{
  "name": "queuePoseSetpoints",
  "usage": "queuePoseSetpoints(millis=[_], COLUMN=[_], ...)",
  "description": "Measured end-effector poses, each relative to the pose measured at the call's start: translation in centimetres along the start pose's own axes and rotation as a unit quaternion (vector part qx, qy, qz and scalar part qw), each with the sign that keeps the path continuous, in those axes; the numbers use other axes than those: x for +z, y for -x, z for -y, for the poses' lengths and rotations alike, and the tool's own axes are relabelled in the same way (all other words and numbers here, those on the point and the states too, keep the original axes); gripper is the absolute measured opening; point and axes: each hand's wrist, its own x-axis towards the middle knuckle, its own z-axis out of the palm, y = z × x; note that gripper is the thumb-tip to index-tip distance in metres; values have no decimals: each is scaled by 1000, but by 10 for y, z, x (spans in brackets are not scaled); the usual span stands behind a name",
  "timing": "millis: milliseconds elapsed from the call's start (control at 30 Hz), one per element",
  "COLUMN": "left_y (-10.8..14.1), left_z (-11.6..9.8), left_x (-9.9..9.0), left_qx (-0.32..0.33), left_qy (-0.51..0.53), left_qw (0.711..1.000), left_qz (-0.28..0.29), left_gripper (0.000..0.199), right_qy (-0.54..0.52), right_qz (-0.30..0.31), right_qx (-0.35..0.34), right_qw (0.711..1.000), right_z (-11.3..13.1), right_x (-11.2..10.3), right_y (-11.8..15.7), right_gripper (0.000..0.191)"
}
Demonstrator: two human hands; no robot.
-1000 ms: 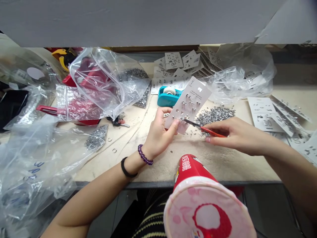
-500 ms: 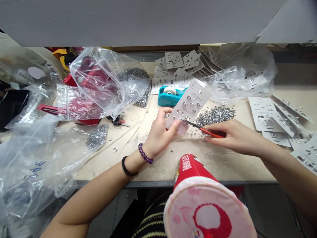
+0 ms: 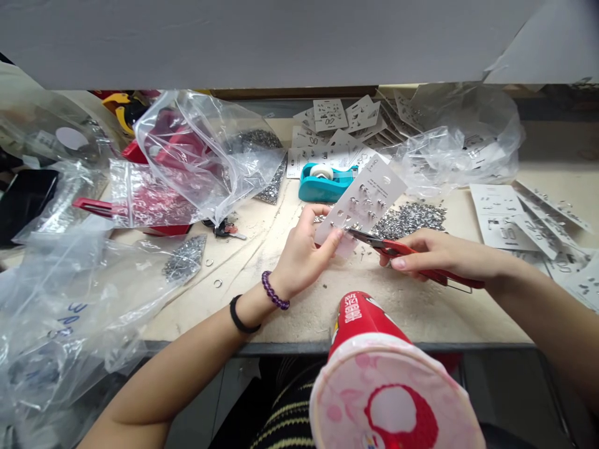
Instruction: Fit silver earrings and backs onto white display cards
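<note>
- The white card [image 3: 384, 181] is held tilted above the table [image 3: 294, 321], pinched between the thumb and fingers of the left hand [image 3: 302, 252], whose forearm is extended from the lower left.
- The red-handled pliers [image 3: 397, 248] are grasped by the fingers of the right hand [image 3: 447, 252], reached in from the right; their nose is pointed at the card's lower part.
- White characters are printed on the red cup [image 3: 369, 318]; blue handwriting is seen on the plastic bag [image 3: 37, 293].
- The card's small print cannot be read; contact at the pliers' tips cannot be made out.
</note>
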Motion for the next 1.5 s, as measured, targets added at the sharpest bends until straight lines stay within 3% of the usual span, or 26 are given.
queuePoseSetpoints(millis=[167, 500, 833, 1133, 1500], left_y=[-1, -1, 0, 0, 2], left_z=[2, 1, -6, -4, -8], left_x=[-1, -2, -4, -4, -5], left_qx=[-1, 11, 16, 16, 96], left_qy=[-27, -3, -24, -15, -236], left_qw=[1000, 1000, 1000, 1000, 967], left_qz=[1, 2, 2, 1, -25], left_gripper=[27, 27, 25, 26, 24], right_qy=[-31, 56, -38, 71, 125], right_qz=[7, -59, 3, -92, -82], right_qx=[12, -34, -23, -15, -15], right_qw=[999, 996, 999, 993, 989], right_z=[-5, 0, -1, 5, 8], right_x=[4, 9, 3, 12, 7], right_y=[-3, -1, 4, 10, 6], right_gripper=[26, 33, 37, 41, 36])
